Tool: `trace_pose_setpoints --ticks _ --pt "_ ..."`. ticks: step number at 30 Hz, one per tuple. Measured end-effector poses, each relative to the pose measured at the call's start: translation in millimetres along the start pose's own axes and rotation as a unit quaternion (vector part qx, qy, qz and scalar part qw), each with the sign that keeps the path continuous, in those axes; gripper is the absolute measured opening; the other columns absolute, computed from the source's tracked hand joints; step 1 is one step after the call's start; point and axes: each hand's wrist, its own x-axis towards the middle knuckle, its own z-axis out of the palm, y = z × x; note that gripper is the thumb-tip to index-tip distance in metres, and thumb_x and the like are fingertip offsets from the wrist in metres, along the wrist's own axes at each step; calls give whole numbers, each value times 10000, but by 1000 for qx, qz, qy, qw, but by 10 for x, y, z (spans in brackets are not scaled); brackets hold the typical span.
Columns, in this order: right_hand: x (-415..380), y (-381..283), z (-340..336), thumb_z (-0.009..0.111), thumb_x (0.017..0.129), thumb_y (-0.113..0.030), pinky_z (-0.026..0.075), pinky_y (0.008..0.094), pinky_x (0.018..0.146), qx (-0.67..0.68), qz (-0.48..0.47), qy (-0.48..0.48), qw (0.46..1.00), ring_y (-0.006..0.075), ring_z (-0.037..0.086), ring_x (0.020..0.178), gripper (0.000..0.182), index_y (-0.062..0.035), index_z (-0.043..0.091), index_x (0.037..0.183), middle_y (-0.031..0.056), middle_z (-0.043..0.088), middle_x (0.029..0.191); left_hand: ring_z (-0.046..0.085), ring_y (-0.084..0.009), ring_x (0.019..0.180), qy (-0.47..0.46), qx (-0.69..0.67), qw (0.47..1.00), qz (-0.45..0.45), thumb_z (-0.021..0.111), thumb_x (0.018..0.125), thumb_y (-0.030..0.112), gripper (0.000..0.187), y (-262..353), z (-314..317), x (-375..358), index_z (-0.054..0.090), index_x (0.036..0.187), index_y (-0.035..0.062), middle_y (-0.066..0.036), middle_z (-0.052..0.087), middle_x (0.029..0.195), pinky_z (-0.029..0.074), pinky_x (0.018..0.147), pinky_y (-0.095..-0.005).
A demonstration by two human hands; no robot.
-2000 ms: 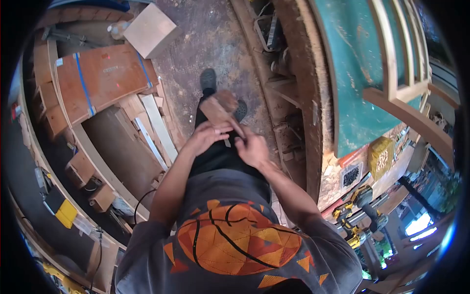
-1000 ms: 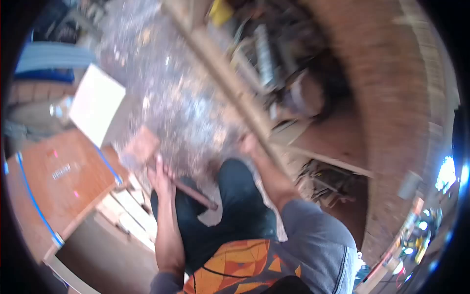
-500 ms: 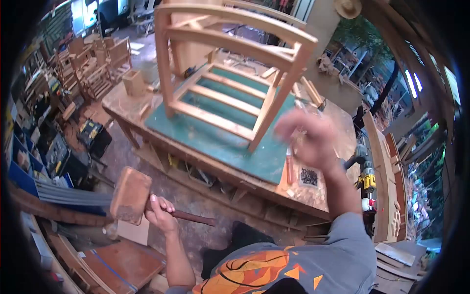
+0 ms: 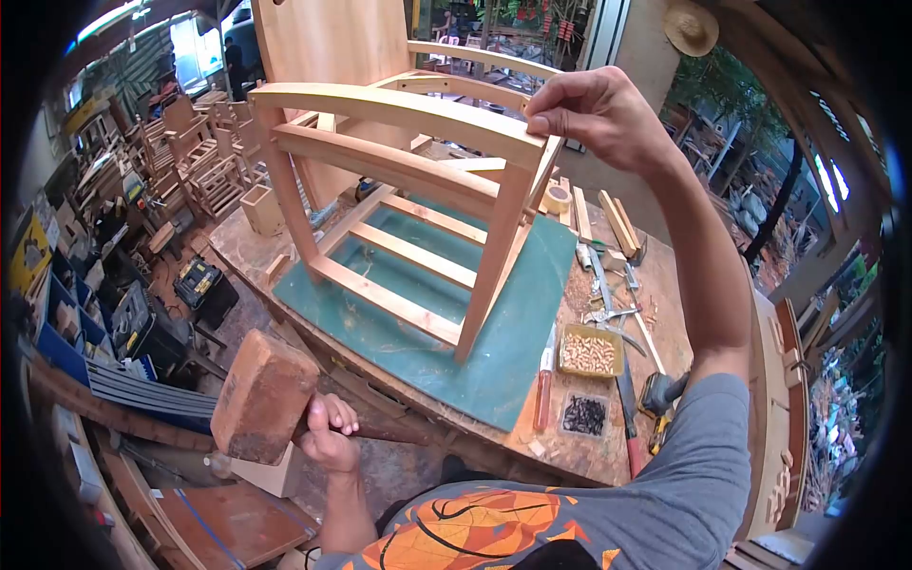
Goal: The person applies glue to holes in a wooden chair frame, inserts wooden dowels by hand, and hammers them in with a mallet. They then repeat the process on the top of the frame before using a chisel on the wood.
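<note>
My left hand [image 4: 331, 435] is wrapped round the handle of a wooden mallet [image 4: 264, 394], its block-shaped head up and to the left, off the workbench. At the upper right corner of a wooden chair frame [image 4: 408, 195], my right hand [image 4: 598, 114] has thumb and fingers pinched together at the end of the curved top rail. Whatever sits between those fingertips is too small to make out. The frame stands on a green mat [image 4: 399, 332], with slats across its lower part and a broad wooden panel [image 4: 332, 43] behind.
On the workbench [image 4: 570, 456], right of the mat, lie a yellow tub of wooden dowels [image 4: 591, 351], a clear tray of dark screws [image 4: 583, 415], a red-handled chisel [image 4: 544, 385], clamps and a cordless drill [image 4: 660, 394]. Chairs [image 4: 195, 142] and toolboxes [image 4: 201, 285] stand at the left.
My right hand has risen from over the bench's right side to the chair frame's top corner. The dowel tub now shows. My view has shifted, and the mallet appears slightly further right.
</note>
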Motion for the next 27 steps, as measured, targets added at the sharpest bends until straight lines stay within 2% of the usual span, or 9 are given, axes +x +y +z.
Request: trace_pose_setpoints --ticks 10,13,17,19,21,23,25,26,27 --pt "15 -17 -27 775 849 -119 543 329 775 -51 -75 -29 995 156 687 799 156 -23 775 973 58 735 826 387 -117 461 -78 -24 997 15 520 1011 234 299 -202 393 278 429 777 71 -7 364 588 372 421 -281" --pt "-77 -1 37 774 854 -166 529 343 785 -60 -85 22 994 177 677 816 174 -34 781 969 67 733 830 400 -120 470 -88 -39 995 14 514 1016 226 283 -135 505 397 435 795 67 -9 373 600 371 421 -277" --pt "-195 -202 40 682 821 -81 517 358 811 -114 -49 46 991 215 646 901 192 -50 796 972 102 717 959 364 -105 438 -176 -110 978 8 509 1059 316 396 130 731 767 421 755 77 9 359 619 348 400 -254" --pt "-279 -284 78 658 779 -56 513 370 845 -185 -72 46 979 251 633 968 319 -74 785 1071 109 697 1052 376 -100 470 -252 -184 950 25 496 1073 325 358 271 906 977 481 841 53 14 355 636 366 432 -245" --pt "-419 -597 298 695 802 -78 505 408 892 -243 -107 159 951 282 624 984 439 -76 711 1241 121 670 1088 436 -106 607 -336 -228 913 37 473 1083 359 326 535 1219 1171 554 1067 43 19 387 716 447 586 -279" --pt "-555 -881 661 683 809 -72 514 413 920 -170 -174 75 967 309 647 1037 632 19 540 1417 169 640 1188 545 -144 882 -379 -264 884 71 443 1090 381 361 711 1578 1287 531 1295 96 -2 484 875 482 879 -349" --pt "-671 -1209 1062 750 782 -69 525 422 927 -176 -72 9 982 351 641 1056 750 79 449 1452 216 633 1182 535 -203 1178 -365 -337 868 -3 424 1090 408 400 847 1898 1216 522 1357 126 -53 571 1121 380 1097 -387" --pt "-697 -1206 1188 773 781 -28 522 426 944 -169 -62 76 981 362 646 1055 831 75 369 1500 239 647 1119 511 -221 1254 -403 -267 873 67 420 1094 385 414 822 1976 1302 498 1389 105 -83 568 1232 356 1129 -385" --pt "-657 -1094 1161 753 792 46 529 407 922 -178 -102 143 968 349 667 1009 774 68 407 1484 231 659 1121 486 -239 1329 -436 -197 867 138 417 1098 361 430 802 2066 1394 474 1422 84 -113 565 1343 332 1162 -384"
